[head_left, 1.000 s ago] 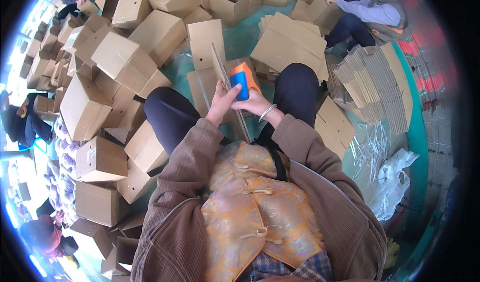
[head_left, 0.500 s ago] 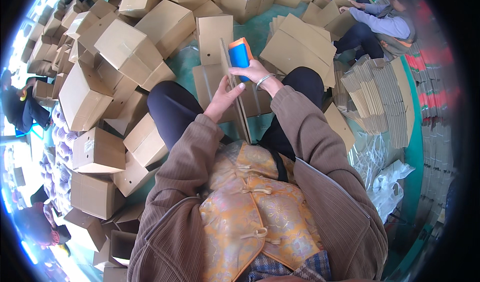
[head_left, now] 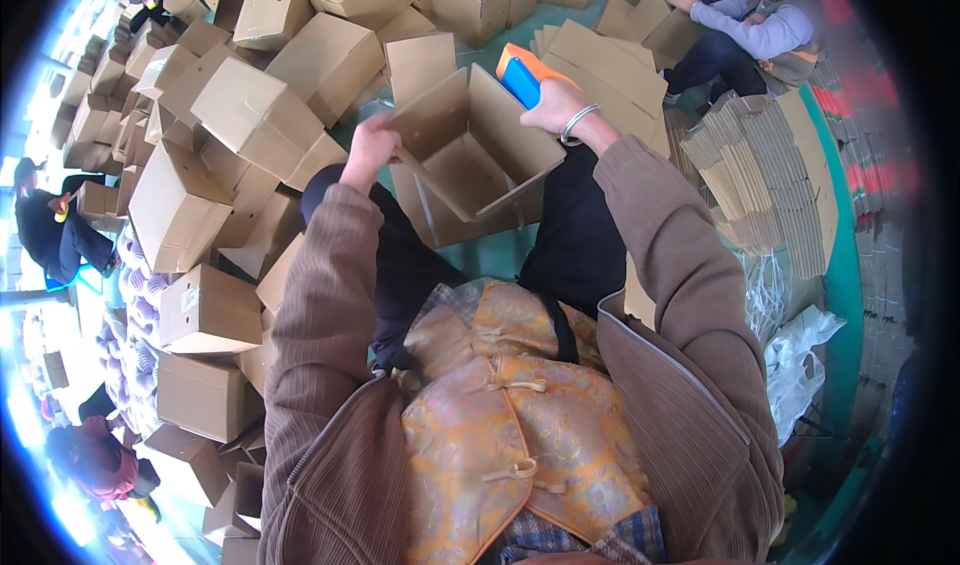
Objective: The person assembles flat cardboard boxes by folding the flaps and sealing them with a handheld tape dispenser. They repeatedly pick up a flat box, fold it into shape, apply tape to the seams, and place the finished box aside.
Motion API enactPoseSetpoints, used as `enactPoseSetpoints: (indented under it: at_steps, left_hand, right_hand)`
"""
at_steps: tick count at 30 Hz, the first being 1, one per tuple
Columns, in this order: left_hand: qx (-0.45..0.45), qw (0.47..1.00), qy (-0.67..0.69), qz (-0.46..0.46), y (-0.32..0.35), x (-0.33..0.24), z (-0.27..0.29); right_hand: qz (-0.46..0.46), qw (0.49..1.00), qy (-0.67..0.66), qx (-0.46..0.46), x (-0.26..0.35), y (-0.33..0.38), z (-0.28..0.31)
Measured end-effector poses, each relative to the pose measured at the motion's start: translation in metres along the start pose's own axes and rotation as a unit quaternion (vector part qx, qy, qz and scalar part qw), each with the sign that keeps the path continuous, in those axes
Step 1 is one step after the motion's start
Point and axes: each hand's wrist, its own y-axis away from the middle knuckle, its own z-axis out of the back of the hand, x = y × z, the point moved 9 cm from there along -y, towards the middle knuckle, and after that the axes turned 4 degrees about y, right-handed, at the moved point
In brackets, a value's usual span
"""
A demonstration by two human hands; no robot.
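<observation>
Far left in the frame, two other people (head_left: 50, 230) sat by the edge, one in dark clothes higher up and one in red lower down. Next to them a big heap of made-up cardboard boxes (head_left: 215, 115) filled the upper left, too many to count, packed close with almost no bare floor between them.

In the upper middle, one open cardboard box (head_left: 465, 150) was held up, tipped so its brown empty inside showed. Its flaps stood open. The left hand (head_left: 370, 145) was closed on the box's left flap edge. The right hand (head_left: 555, 105) touched the box's right upper edge and was wrapped tight around one blue and orange tape dispenser (head_left: 520, 73). A silver bangle (head_left: 578, 123) sat on that wrist. A few flat cardboard sheets (head_left: 430, 220) lay under the box, on a small patch of green floor (head_left: 495, 255) between the knees.

In the upper right, a third person (head_left: 750, 35) sat on the floor with another orange and blue tool. Beside them, one tall stack of flat cardboard (head_left: 770, 165) leaned along the right side. Lower right lay clear plastic wrap (head_left: 805, 355).
</observation>
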Motion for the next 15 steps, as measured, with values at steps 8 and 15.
enactPoseSetpoints:
  at_steps: [8, 15]
  left_hand:
    - [0.036, 0.979, -0.201, -0.025, -0.054, -0.055, -0.016]
    - [-0.009, 0.966, -0.258, 0.006, -0.08, -0.022, -0.02]
  right_hand:
    - [0.03, 0.999, -0.022, -0.013, 0.004, 0.01, 0.0]
    - [0.015, 1.0, -0.019, -0.015, 0.004, -0.005, -0.023]
